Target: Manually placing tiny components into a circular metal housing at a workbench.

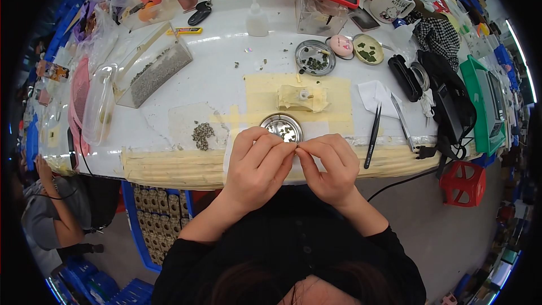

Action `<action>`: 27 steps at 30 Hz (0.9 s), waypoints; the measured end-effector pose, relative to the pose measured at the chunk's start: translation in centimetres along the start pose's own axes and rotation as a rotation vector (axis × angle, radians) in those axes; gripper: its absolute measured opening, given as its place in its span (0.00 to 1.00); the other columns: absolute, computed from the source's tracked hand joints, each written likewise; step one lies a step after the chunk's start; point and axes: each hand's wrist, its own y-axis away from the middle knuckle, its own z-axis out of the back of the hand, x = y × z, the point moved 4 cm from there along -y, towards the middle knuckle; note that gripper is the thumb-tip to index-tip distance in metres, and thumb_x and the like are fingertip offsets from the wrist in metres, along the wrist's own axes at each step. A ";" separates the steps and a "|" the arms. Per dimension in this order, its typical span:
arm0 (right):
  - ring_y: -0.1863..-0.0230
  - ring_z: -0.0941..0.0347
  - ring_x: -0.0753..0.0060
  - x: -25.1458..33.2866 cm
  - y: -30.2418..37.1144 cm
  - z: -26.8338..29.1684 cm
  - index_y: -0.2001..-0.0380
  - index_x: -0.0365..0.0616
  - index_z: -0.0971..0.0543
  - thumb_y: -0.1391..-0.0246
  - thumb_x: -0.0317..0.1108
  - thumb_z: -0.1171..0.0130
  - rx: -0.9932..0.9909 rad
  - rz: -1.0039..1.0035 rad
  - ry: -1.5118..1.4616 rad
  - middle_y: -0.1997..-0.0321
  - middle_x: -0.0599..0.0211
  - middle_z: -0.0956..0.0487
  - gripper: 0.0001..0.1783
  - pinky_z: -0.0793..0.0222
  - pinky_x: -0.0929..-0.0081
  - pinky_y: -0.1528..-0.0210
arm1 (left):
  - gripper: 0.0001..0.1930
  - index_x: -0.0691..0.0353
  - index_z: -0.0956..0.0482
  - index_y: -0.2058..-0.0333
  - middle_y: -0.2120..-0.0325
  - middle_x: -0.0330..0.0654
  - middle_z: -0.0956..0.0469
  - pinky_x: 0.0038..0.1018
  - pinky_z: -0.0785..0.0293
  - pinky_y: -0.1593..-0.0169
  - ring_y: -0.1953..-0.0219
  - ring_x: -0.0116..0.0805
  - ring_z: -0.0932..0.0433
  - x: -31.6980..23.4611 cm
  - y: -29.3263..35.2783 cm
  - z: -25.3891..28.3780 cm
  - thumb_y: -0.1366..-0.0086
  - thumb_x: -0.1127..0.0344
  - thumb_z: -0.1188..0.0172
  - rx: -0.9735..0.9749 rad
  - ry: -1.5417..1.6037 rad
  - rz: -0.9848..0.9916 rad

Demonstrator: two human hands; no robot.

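Observation:
My left hand point(255, 165) and my right hand point(333, 168) meet at the table's near edge, thumbs and forefingers pinched together tip to tip. Whatever sits between the fingertips is too small to make out. Just beyond them is a round metal dish point(271, 118) with small dark and pale bits in it, its near side partly hidden by my fingers. Left of it, small grey-green pieces lie in a pile point(202, 135). Behind the dish stands a block wrapped in cream tape point(302, 97). Black tweezers point(372, 137) lie to the right of my right hand.
Silver tweezers point(402, 122) lie beside a white cloth point(377, 96). Farther back are a round tin point(299, 51), a pale dish point(380, 56), a white squeeze bottle point(257, 22) and a clear box of grey granules point(161, 73). Someone's arm point(65, 209) shows at left.

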 end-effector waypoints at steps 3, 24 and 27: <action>0.71 0.26 0.73 -1.0 0.6 -0.2 0.67 0.38 0.21 0.48 0.24 0.35 0.059 -0.296 -0.344 0.70 0.66 0.21 0.06 0.29 0.78 0.68 | 0.13 0.61 0.18 0.68 0.70 0.38 0.23 0.32 0.29 0.60 0.63 0.41 0.27 0.0 0.1 0.3 0.55 0.78 0.30 -0.049 0.060 -0.003; 0.64 0.24 0.80 -3.2 2.1 1.7 0.63 0.34 0.22 0.37 0.28 0.45 0.080 -0.649 -0.640 0.65 0.67 0.21 0.07 0.29 0.82 0.60 | 0.08 0.63 0.19 0.68 0.72 0.40 0.24 0.32 0.31 0.60 0.63 0.42 0.30 3.1 0.8 0.1 0.49 0.78 0.34 0.071 0.000 0.173; 0.65 0.24 0.81 -3.1 2.2 1.8 0.64 0.34 0.22 0.37 0.27 0.45 0.067 -0.648 -0.621 0.65 0.68 0.20 0.07 0.29 0.82 0.60 | 0.09 0.63 0.19 0.67 0.72 0.40 0.24 0.32 0.31 0.60 0.63 0.42 0.30 3.6 0.7 0.1 0.48 0.77 0.34 0.051 -0.001 0.192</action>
